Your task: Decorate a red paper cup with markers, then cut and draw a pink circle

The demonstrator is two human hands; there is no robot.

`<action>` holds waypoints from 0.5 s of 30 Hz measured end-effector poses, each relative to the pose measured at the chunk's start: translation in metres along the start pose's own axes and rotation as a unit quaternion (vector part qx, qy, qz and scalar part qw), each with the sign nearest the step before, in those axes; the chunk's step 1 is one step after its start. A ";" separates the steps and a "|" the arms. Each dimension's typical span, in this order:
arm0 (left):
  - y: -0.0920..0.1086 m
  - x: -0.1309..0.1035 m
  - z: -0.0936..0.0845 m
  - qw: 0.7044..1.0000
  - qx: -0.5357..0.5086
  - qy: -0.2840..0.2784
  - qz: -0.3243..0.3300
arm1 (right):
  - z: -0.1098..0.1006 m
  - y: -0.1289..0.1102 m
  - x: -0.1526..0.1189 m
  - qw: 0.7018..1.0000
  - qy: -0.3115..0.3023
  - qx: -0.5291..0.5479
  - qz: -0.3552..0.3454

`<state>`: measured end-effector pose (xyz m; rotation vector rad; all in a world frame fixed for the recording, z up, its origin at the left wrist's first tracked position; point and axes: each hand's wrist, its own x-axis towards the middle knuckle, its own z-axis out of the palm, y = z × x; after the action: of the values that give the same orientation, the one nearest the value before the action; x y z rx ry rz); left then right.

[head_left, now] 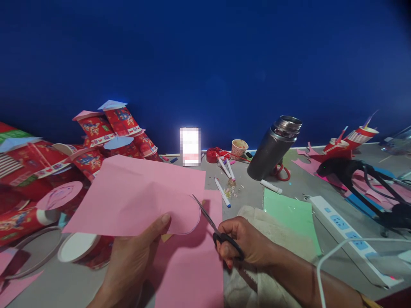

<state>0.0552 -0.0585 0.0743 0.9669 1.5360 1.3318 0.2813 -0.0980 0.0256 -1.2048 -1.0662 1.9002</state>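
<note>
Grey table (289, 188) crowded. Far left: heap of red paper cups (96, 137), several capped with paper discs. A steel flask (272, 147) leans near centre-right, marker pens (223, 192) and paper crumbs just in front of it. A green sheet (289, 214) lies right of the hands; a white power strip (346, 226) and black cables beyond it. A second pink sheet (192, 265) lies flat under the hands.

Left hand (131, 261) comes up from below, thumb on top, pinching the near edge of a pink paper (135, 196) held above the table. Right hand (247, 244) is closed through the black handles of scissors (213, 226), blades parted, tips at the paper's rounded right edge. Right forearm lies across a beige cloth (276, 231).
</note>
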 end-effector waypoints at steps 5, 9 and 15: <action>-0.003 0.004 -0.001 1.000 -0.030 0.000 -0.005 | 0.000 0.001 -0.001 1.000 0.004 -0.004 -0.003; -0.013 0.012 -0.003 0.997 -0.077 -0.019 -0.008 | -0.002 0.005 0.002 1.000 0.004 -0.008 0.000; -0.018 0.013 -0.004 0.994 -0.099 -0.043 -0.021 | -0.002 0.012 0.005 1.000 0.017 -0.008 0.010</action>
<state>0.0469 -0.0497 0.0556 0.8508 1.3264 1.3656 0.2807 -0.0990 0.0126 -1.2550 -1.0566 1.8831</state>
